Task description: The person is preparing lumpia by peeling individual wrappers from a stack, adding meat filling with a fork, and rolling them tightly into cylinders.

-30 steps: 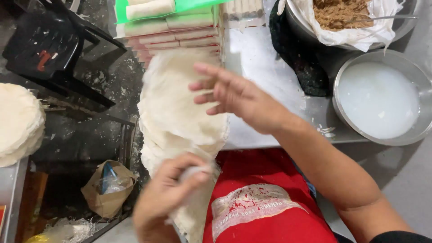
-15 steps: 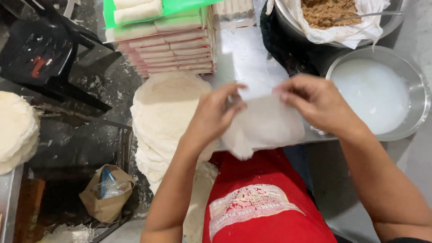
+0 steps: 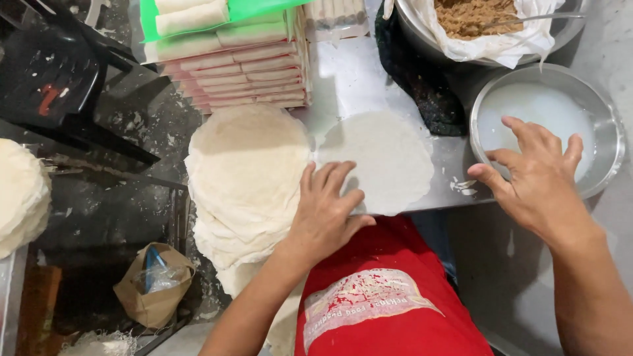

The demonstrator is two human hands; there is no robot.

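Rolled wraps (image 3: pixel 244 66) lie stacked at the far end of the bench (image 3: pixel 349 72), a green sheet (image 3: pixel 250 8) on top. A cloth-lined bowl (image 3: pixel 488 26) holds brown filling. A black stool (image 3: pixel 49 79) stands left; a paper bag (image 3: pixel 155 285) sits below.

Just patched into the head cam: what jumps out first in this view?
A single round white wrapper lies flat on the metal worktop at centre, with the left hand pressed on its near-left edge. The right hand hovers open over the rim of a steel bowl of milky liquid at right. A thick stack of wrappers sits left of the single one, below rows of finished rolls.
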